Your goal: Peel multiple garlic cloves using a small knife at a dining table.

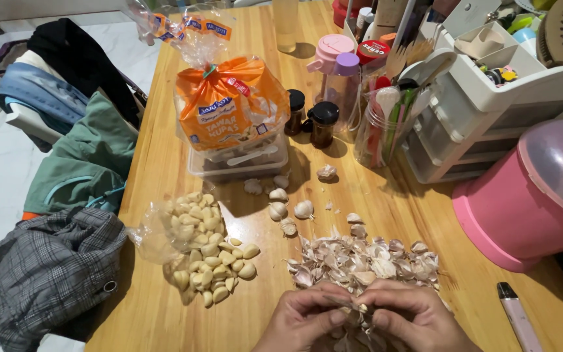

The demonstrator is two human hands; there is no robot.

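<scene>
My left hand [304,321] and my right hand [410,319] meet at the bottom edge of the wooden table [164,176], both pinching one garlic clove [361,308] with loose skin on it. Just beyond my fingers lies a heap of papery garlic skins [366,261]. To the left, a pile of peeled cloves [208,257] rests partly on a clear plastic bag. Several unpeeled cloves [280,202] lie scattered farther up the table.
A bagged loaf in orange wrapping [229,104] sits on a clear plastic box. Jars, bottles and a utensil cup [379,124] stand behind. A white drawer organiser [490,98] and pink lidded container [535,189] fill the right. Clothes [53,261] hang over chairs on the left.
</scene>
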